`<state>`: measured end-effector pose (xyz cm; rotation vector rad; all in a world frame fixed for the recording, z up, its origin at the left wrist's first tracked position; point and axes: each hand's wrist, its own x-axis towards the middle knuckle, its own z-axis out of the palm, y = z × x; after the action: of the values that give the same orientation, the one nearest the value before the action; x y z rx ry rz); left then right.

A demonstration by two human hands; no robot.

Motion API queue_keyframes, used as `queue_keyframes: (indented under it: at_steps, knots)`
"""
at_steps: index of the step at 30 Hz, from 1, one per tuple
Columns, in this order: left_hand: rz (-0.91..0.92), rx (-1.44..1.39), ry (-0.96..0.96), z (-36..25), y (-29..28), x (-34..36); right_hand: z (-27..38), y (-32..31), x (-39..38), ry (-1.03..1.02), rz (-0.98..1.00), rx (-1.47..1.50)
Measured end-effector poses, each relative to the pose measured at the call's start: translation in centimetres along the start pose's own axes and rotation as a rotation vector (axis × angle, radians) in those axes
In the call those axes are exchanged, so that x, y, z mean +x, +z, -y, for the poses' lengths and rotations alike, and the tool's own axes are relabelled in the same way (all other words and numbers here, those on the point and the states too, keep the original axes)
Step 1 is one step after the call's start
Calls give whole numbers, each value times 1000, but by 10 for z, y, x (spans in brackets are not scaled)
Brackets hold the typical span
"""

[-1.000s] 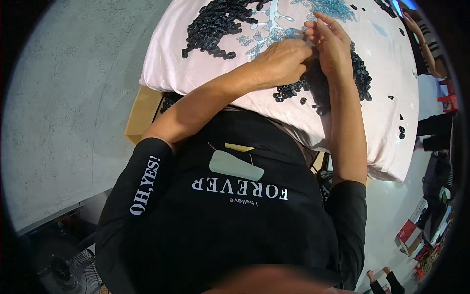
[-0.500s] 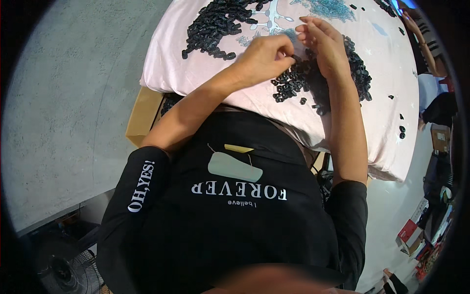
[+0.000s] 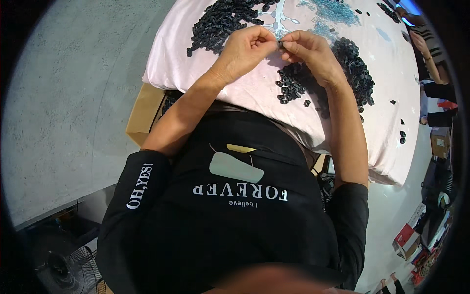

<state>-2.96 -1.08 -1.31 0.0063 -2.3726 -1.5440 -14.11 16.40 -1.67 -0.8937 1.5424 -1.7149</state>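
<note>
My left hand [image 3: 245,49] and my right hand [image 3: 311,54] meet fingertip to fingertip above a table covered with a pale pink cloth [image 3: 171,68]. Between the fingertips both hands pinch one small black part [image 3: 280,45]. Right below my right hand lies a heap of small black parts [image 3: 352,68]. A second heap of the same black parts [image 3: 220,22] lies to the far left of my left hand. A patch of small light blue pieces [image 3: 333,12] lies at the far side of the cloth.
A cardboard box [image 3: 142,112] stands under the table's left edge. Another person's arm in a striped sleeve [image 3: 428,39] reaches in at the far right. A fan [image 3: 58,269] stands on the floor at lower left. Boxes [image 3: 406,240] lie on the floor at lower right.
Both hands have drawn back toward me from the heap and now meet at the fingertips on one small black part.
</note>
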Motion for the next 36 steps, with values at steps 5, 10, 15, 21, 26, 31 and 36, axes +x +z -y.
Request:
queue_keyframes:
  at_steps: [5, 10, 15, 21, 26, 31, 36]
  knots:
    - [-45, 251, 5, 3, -23, -10, -1, 0, 1, 0, -5, -2]
    - [66, 478, 64, -1, -24, -27, 4, 3, -3, 77, -17, -16]
    - [33, 568, 112, 2, -18, -27, 1, 0, -1, 106, -6, -47]
    - [89, 633, 123, 0, -18, -31, 1, 3, -1, 113, -64, -29]
    - [137, 662, 101, -6, -18, -32, 0, 3, -1, 107, -18, -39]
    - [168, 639, 120, 0, -17, -32, -2, 1, -1, 97, 6, -8]
    - [120, 584, 163, -2, -14, -31, 0, 2, -1, 109, 22, 2]
